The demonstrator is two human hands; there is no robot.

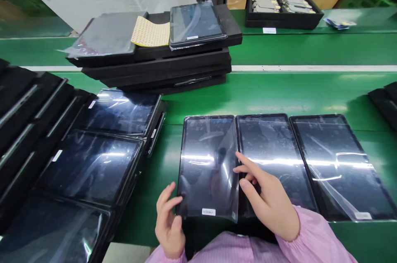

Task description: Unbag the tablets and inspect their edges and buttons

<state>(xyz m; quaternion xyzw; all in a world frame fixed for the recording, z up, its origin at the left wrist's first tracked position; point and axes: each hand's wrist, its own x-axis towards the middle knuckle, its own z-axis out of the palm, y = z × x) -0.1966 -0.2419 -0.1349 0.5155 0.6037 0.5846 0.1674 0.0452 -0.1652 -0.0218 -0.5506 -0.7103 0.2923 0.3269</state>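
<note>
A dark tablet [207,184] lies flat on the green worktop in front of me, covered by loose clear film, with a small white label near its lower edge. By its lower left edge is my left hand [169,221], fingers apart, fingertips at the rim. My right hand [265,197] reaches over the middle tablet [266,139]; its index finger points to the right edge of the first tablet, thumb apart. Neither hand wraps round anything. A third tablet [338,143], also filmed and labelled, completes the row on the right.
At left, more tablets [89,168] lie stacked on black trays. Behind, a pile of black foam trays [155,64] carries two tablets and a yellow sticker sheet [151,32]. A black box [283,17] of grey pieces stands at back right. Black trays [384,101] sit at far right.
</note>
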